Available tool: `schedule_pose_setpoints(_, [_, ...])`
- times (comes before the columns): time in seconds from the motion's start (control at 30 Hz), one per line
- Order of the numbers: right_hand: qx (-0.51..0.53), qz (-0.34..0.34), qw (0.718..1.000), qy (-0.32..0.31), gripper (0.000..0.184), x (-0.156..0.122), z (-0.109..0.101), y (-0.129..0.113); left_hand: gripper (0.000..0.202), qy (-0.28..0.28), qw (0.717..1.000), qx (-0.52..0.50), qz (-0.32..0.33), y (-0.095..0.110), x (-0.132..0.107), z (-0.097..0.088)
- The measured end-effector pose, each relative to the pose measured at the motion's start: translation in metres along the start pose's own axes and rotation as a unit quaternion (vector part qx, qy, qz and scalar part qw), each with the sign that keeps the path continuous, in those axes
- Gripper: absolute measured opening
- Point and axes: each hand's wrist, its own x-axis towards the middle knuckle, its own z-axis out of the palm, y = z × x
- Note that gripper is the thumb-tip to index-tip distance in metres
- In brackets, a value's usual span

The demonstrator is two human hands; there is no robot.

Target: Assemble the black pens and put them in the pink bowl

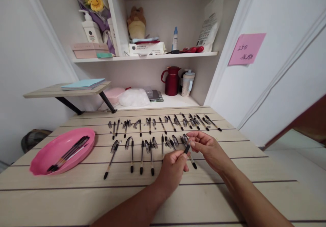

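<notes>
My left hand [173,168] is closed in a pinch on a black pen [187,148] held above the wooden table [178,199]. My right hand [207,147] meets it from the right, fingers pinched at the pen's upper end near a small clear cap. Two rows of black pens with loose caps [163,123] lie across the table beyond my hands; the near row [142,152] runs to the left of my left hand. Another pen [193,162] lies on the table just under my hands.
A pink oval tray [46,152] holding several assembled pens sits at the table's left. Behind the table are shelves with a red jug [171,81], a tumbler [187,83], boxes and bottles. A pink note [246,48] is stuck on the right wall.
</notes>
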Motion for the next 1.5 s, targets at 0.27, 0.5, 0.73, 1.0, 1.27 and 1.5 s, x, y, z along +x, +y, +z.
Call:
schedule_pose_setpoints(0.27, [-0.012, 0.032, 0.999, -0.025, 0.033, -0.0027, -0.004, 0.0025, 0.027, 0.004, 1.0, -0.003, 0.016, 0.0065, -0.0019, 0.0])
schedule_pose_setpoints(0.5, [-0.002, 0.02, 0.999, -0.027, 0.023, -0.0006, -0.004, 0.0076, 0.028, 0.005, 0.999, 0.021, 0.037, 0.0037, -0.0021, 0.0001])
schedule_pose_setpoints(0.73, [0.031, 0.037, 0.998, -0.041, 0.03, -0.0025, -0.0041, 0.0068, 0.029, 0.008, 0.999, 0.026, 0.046, 0.0016, -0.0021, 0.0008])
schedule_pose_setpoints(1.0, [0.038, 0.031, 0.998, -0.044, 0.031, -0.0028, -0.0013, 0.0058, 0.027, 0.002, 0.998, 0.027, 0.048, 0.0009, -0.0016, 0.0006])
schedule_pose_setpoints(1.27, [0.036, 0.004, 0.998, -0.042, 0.016, -0.0005, -0.0028, 0.01, 0.027, 0.0, 0.997, 0.063, 0.037, 0.0033, -0.0014, 0.0016])
schedule_pose_setpoints(1.5, [0.047, 0.035, 0.998, -0.028, 0.019, -0.002, -0.0037, 0.0066, 0.028, 0.004, 0.997, 0.061, 0.037, 0.0012, 0.0, 0.0008])
